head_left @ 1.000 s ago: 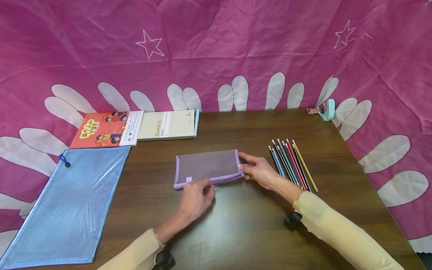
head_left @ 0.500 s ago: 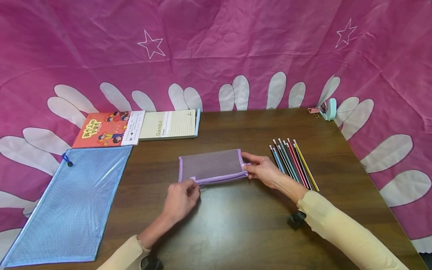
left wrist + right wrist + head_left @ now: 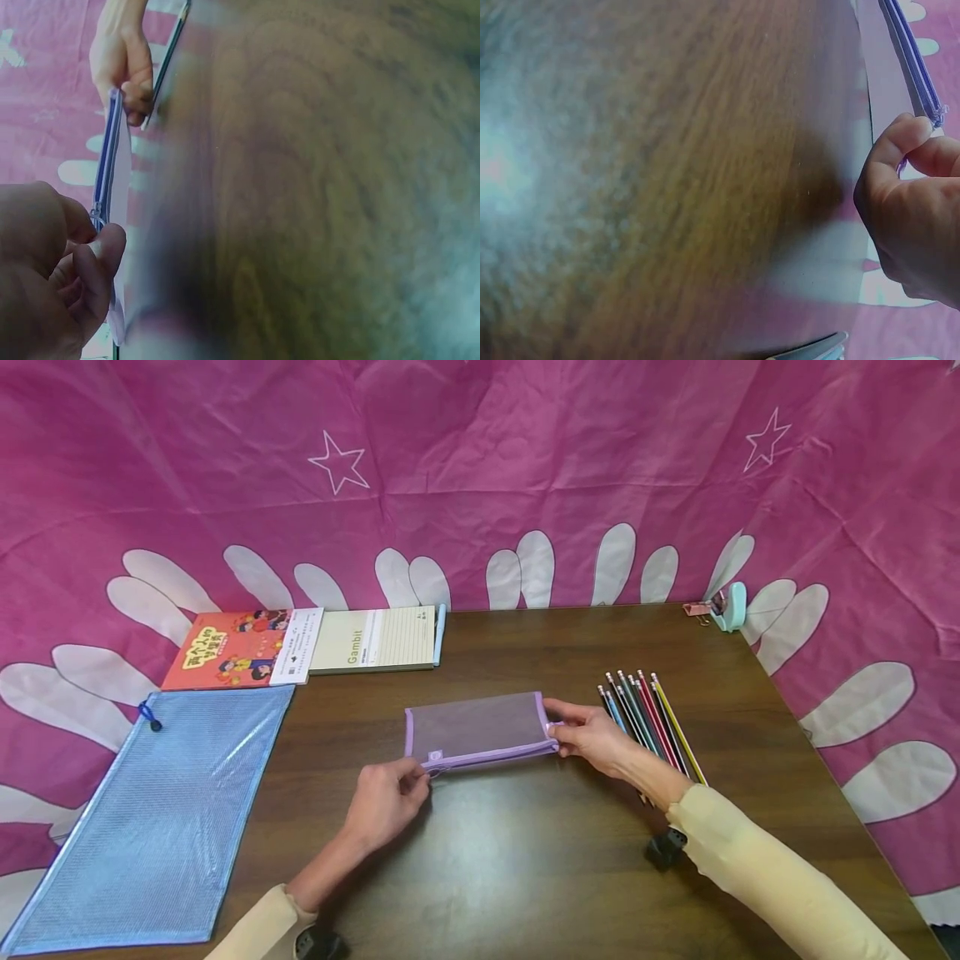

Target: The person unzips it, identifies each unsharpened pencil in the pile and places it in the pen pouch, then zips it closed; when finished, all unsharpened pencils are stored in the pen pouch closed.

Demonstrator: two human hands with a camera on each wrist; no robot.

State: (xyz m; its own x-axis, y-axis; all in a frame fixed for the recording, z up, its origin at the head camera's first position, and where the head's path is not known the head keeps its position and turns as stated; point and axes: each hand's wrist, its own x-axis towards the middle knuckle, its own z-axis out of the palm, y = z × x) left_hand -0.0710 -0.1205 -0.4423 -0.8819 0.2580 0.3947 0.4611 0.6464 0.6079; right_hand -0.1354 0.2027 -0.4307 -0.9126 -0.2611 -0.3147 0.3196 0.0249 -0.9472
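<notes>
Nearest you on the left, the blue bag [image 3: 161,818] lies flat on the table [image 3: 510,877], its length running away from you. Your left hand [image 3: 386,806] is well to the right of it, thumb and finger pinching, by the look of it, the zip pull [image 3: 97,215] at the front left corner of the pouch [image 3: 480,722]. Slightly farther off, your right hand [image 3: 600,747] grips the pouch's right end between thumb and fingers.

So the pouch sits between your two hands, its long axis running side to side, and the zip [image 3: 495,755] follows the long edge facing you. From your left grip, that edge leads rightward, rising slightly away from you, straight to your right grip: pull at one end, hold at the other. You cannot tell from here whether the zip is fully closed, or whether the pouch touches the table.

Just right of your right hand, and much nearer it than your left, the pencils [image 3: 648,710] lie lengthwise away from you, roughly across the pouch's axis. Your right wrist hides some of their near ends.

Beyond, at far left, the red book [image 3: 228,652] adjoins the notebook [image 3: 375,639]; a pink clip [image 3: 697,608] is at the far right corner.
</notes>
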